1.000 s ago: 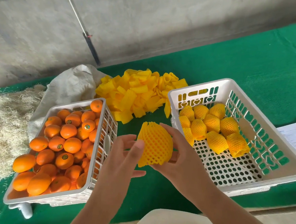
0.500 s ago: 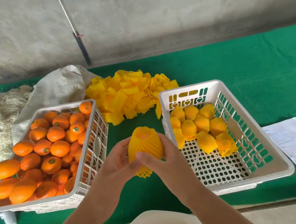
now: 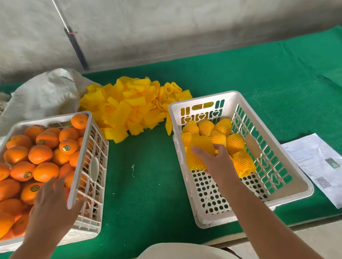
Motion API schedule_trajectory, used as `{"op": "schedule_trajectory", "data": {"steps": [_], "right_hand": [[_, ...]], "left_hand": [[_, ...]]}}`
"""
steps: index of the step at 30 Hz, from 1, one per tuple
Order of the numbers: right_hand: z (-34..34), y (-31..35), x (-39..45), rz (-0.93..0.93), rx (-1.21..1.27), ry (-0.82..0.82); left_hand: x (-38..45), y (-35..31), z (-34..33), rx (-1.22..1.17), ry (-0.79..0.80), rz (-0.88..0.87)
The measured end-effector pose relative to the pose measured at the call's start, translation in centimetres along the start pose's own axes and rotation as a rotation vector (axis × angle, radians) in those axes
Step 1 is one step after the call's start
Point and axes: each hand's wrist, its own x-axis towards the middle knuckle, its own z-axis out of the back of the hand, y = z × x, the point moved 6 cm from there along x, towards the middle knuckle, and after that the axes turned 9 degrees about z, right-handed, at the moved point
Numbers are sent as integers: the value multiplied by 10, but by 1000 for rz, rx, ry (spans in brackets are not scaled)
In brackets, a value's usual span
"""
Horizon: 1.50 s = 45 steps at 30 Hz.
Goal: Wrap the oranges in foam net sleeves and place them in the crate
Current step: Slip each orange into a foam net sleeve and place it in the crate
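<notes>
Parted since a half-second ago: right hand (image 3: 214, 160) now over the right crate (image 3: 296, 178) with the sleeved orange (image 3: 199, 153) pinched from above, left hand (image 3: 51, 206) off it and reaching low over the bare oranges (image 3: 36, 160), fingers loosely spread, holding nothing. Possible slip ahead: released from this height, could roll across the perforated floor instead of settling against the wrapped row (image 3: 222, 137); loose net end could snag. Farther back, spare foam sleeves (image 3: 131, 110) heaped between crates.
</notes>
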Motion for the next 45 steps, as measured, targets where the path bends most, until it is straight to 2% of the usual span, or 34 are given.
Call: {"op": "schedule_trajectory", "data": {"steps": [5,12,19,25,32,39,45], "right_hand": [[16,-42,49,-63,-241,-32],[11,-86,88,-127,-475,-5],[-16,-91,96,-56,-721,-25],[-14,-101,105,-83,-935,-1],[-16,-106,108,-111,-990,78],[-17,-107,103,-83,-1025,86],[-14,-90,91,-80,-942,87]], "left_hand": [[18,33,-56,-80,139,122],[21,30,-55,-54,84,139],[19,25,-51,-43,35,159],[22,25,-54,-37,-3,154],[23,30,-58,-20,-74,153],[18,28,-58,-17,-52,180],[18,23,-62,-63,-19,189]]}}
